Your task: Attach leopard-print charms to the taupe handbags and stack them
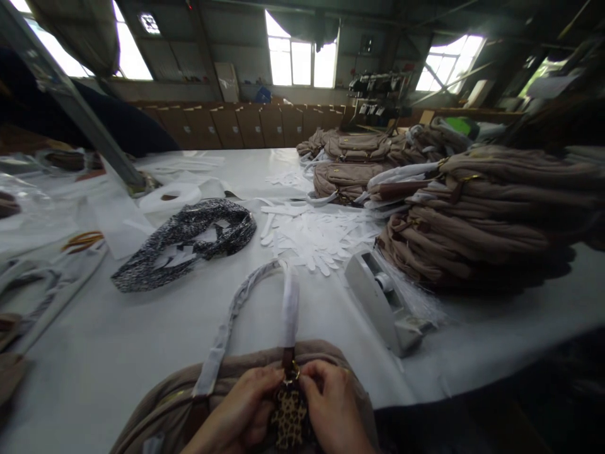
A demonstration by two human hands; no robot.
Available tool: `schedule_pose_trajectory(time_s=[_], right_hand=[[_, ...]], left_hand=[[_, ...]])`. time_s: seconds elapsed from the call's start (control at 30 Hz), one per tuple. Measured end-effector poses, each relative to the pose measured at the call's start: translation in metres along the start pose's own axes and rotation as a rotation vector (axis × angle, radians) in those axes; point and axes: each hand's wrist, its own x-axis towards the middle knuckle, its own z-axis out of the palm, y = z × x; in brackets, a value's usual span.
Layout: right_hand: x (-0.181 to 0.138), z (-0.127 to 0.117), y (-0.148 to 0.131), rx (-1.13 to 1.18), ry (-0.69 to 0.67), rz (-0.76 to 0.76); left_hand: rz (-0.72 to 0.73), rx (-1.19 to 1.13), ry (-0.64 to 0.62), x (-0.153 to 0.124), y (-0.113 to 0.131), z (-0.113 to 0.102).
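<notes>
A taupe handbag (161, 413) lies before me, its wrapped handle (290, 302) standing up in a loop. At the base of that handle, a gold ring (292, 373) joins a leopard-print charm (289, 416) to a brown leather tab (288, 357). My left hand (248, 403) pinches the ring from the left, thumb and finger closed at its edge. From the other side, my right hand (333, 400) grips the ring with thumb and forefinger. Whether the ring's clasp is parted is too small to tell.
A grey tape dispenser (385, 302) stands right of the handle. White paper strips (314, 236) lie heaped beyond it. Taupe bags (477, 221) are piled at right. A black-and-white knitted band (189, 243) and a white roll (170, 197) sit left, near a slanted metal post (89, 113).
</notes>
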Motion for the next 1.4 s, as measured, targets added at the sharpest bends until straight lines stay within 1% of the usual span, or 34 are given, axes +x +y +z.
schedule_pose_trajectory(time_s=[0.03,0.1,0.2,0.23,0.27,0.3,0.37,0.5,0.57,0.7,0.77,0.83,0.93,0.97,1.03,1.1,1.13,1.2,1.3,1.37,1.4], right_hand=[[0.001,0.003,0.0,0.054,0.007,0.024],[0.002,0.007,0.003,0.144,0.026,0.063],[0.003,0.011,0.007,0.242,0.054,0.076],[0.004,0.012,0.008,0.263,0.067,0.07],[0.004,0.012,0.008,0.278,0.077,0.058],[0.005,0.011,0.008,0.287,0.083,0.045],[0.006,0.011,0.007,0.29,0.09,0.013],[0.01,0.009,0.003,0.263,0.112,-0.024],[0.011,0.01,0.003,0.258,0.116,-0.036],[0.012,0.012,0.005,0.262,0.12,-0.047],[0.011,0.01,0.004,0.257,0.113,-0.04],[0.008,0.005,0.001,0.256,0.104,-0.036],[0.005,-0.01,-0.009,0.266,0.105,-0.055],[0.005,-0.014,-0.013,0.279,0.074,-0.08],[0.006,-0.021,-0.019,0.326,-0.05,-0.134],[0.008,-0.023,-0.021,0.392,-0.168,-0.146],[0.009,-0.022,-0.021,0.415,-0.192,-0.134],[0.01,-0.022,-0.016,0.421,-0.186,-0.112],[0.01,-0.025,-0.009,0.337,-0.127,-0.128],[0.011,-0.03,-0.007,0.236,-0.084,-0.17],[0.011,-0.032,-0.008,0.174,-0.066,-0.197]], left_hand=[[0.049,0.056,0.012,0.004,-0.003,-0.001],[0.218,0.255,0.071,0.009,-0.007,-0.003],[0.516,0.673,0.297,0.008,-0.008,-0.004],[0.585,0.784,0.354,0.006,-0.006,-0.003],[0.646,0.86,0.38,0.002,-0.004,-0.001],[0.69,0.912,0.37,-0.002,-0.001,0.001],[0.73,0.998,0.303,-0.008,0.006,0.004],[0.713,1.215,0.232,-0.014,0.017,0.006],[0.714,1.285,0.201,-0.014,0.02,0.005],[0.735,1.315,0.114,-0.013,0.025,0.003],[0.745,1.305,0.102,-0.013,0.027,0.003],[0.761,1.25,0.139,-0.013,0.029,0.005],[0.791,1.1,0.207,-0.016,0.029,0.01],[0.799,1.046,0.222,-0.017,0.028,0.012],[0.809,0.954,0.246,-0.02,0.028,0.016],[0.799,0.879,0.28,-0.022,0.027,0.018],[0.787,0.851,0.286,-0.022,0.027,0.018],[0.76,0.8,0.303,-0.019,0.025,0.016],[0.679,0.762,0.405,-0.008,0.021,0.009],[0.633,0.828,0.425,0.0,0.02,0.008],[0.622,0.881,0.406,0.005,0.021,0.008]])
